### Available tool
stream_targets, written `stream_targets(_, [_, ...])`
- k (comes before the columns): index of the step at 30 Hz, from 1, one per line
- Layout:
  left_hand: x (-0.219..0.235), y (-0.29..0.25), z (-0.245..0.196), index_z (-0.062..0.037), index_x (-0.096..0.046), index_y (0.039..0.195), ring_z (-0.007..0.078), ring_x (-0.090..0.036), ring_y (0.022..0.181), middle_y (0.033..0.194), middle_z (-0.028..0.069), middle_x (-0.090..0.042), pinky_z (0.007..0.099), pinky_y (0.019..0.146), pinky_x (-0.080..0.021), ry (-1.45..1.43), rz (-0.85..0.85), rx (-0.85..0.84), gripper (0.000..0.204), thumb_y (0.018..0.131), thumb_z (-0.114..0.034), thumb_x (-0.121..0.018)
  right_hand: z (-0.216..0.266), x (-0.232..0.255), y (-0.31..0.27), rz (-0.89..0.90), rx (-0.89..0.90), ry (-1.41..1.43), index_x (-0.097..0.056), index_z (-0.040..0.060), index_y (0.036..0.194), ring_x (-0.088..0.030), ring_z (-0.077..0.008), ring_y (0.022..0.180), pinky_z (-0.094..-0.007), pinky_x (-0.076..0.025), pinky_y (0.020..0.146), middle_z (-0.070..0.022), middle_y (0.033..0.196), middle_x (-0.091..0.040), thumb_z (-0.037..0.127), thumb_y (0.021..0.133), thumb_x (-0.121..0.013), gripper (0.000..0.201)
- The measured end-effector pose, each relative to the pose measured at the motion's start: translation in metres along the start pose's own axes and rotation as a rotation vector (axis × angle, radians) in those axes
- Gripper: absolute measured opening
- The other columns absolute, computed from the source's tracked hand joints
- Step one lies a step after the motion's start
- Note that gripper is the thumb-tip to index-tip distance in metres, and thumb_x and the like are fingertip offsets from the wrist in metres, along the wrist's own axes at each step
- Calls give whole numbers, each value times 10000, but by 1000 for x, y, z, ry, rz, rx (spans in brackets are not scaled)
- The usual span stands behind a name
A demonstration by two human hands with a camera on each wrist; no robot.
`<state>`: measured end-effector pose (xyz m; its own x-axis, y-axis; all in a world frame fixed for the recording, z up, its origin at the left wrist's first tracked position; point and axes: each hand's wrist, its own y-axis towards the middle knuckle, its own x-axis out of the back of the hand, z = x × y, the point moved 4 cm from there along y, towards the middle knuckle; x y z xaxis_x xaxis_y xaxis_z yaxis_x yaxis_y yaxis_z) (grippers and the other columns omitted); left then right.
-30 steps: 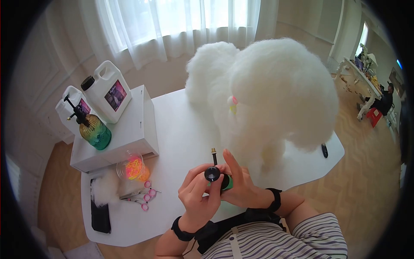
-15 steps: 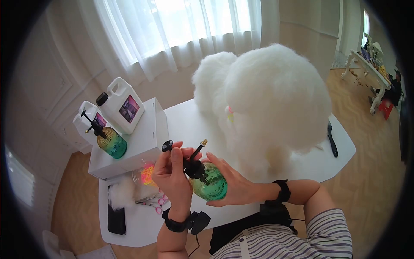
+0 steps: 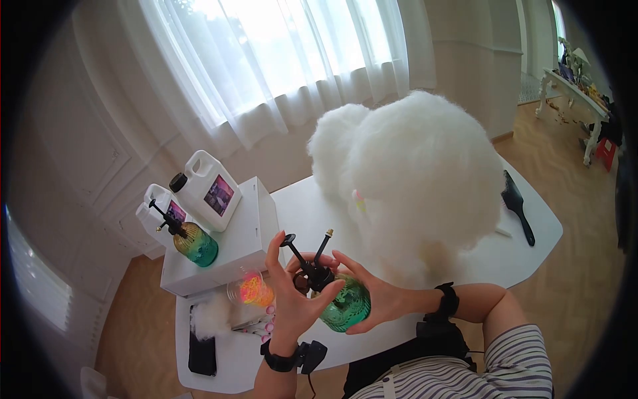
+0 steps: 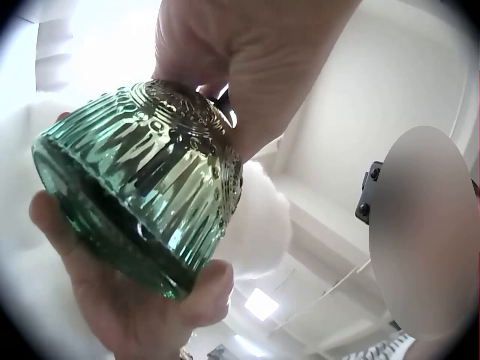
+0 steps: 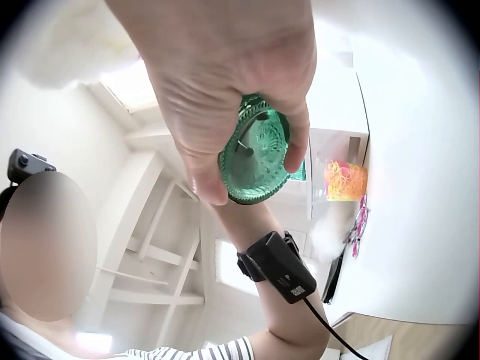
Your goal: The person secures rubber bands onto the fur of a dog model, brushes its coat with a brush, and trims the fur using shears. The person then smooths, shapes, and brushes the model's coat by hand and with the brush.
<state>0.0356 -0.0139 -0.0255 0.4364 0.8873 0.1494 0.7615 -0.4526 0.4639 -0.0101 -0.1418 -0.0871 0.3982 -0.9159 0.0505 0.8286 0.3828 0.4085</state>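
Note:
A green glass spray bottle (image 3: pixel 347 307) with a black pump top is held tilted above the table's front. My left hand (image 3: pixel 292 307) curls round its black collar, thumb in front, index finger raised beside the plunger. The glass body rests in the grip of my right hand (image 3: pixel 383 298). In the left wrist view the ribbed bottle (image 4: pixel 142 180) has the right hand's (image 4: pixel 127 319) fingers and thumb round its base. The right wrist view shows the bottle's underside (image 5: pixel 259 161) between fingers and thumb. Behind it stands a large fluffy white figure (image 3: pixel 425 166) with a small pink-yellow tie (image 3: pixel 359 199).
On a white cabinet (image 3: pixel 256 233) at left stand a second spray bottle (image 3: pixel 197 245) and two white jugs (image 3: pixel 218 193). Below lie a tub of bright bands (image 3: pixel 254 290), white fluff (image 3: pixel 211 318), pink-handled scissors (image 3: pixel 268 319) and a black case (image 3: pixel 202 356). A black brush (image 3: pixel 518 207) lies at right.
The head view has shifted. The bottle has tilted from upright-on to show its side and base. My left hand has moved from the plunger knob down to the collar, and its index finger has lifted.

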Motion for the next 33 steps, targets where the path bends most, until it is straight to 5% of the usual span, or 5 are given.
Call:
stream_targets(3, [-5,-1,2,-129,-123,1390,128,-627,792,927,113,-590,225,719,-517,49,-104,55,892,715,61,-674,-4,0,1,14,-26,15,53,112,1465,-369,-259,1253,-335,-340,1019,-178,1371,-326,160,639,-805,1192])
stream_targets(16, [3,52,0,-128,-193,1352,132,-610,733,860,89,-552,251,692,-525,106,-325,-71,799,720,100,-627,-15,7,-21,-32,-182,-98,198,114,1420,-413,-308,1255,-388,-469,947,-228,1474,-107,136,754,-757,1164])
stream_targets(18, [1,60,4,-122,-230,1301,118,-590,752,880,78,-543,225,680,-506,164,-307,-117,748,715,93,-642,-15,7,-25,12,-99,-186,267,208,1395,-461,-301,1220,-419,-474,941,-195,1473,-135,26,765,-719,1184])
stream_targets(28, [1,65,22,-107,-258,1262,120,-577,771,866,69,-531,231,690,-495,97,-335,-144,701,715,89,-649,-25,8,-29,49,-159,-48,204,242,1422,-489,-302,1189,-414,-491,909,-214,1432,-240,-56,786,-657,1111])
stream_targets(33, [0,73,24,-101,-281,1257,126,-560,746,838,72,-538,241,686,-477,385,-268,-389,672,725,68,-656,-23,6,-35,74,-212,-137,-87,140,1466,-628,-188,967,-329,-497,855,-122,1186,-566,-25,823,-625,854])
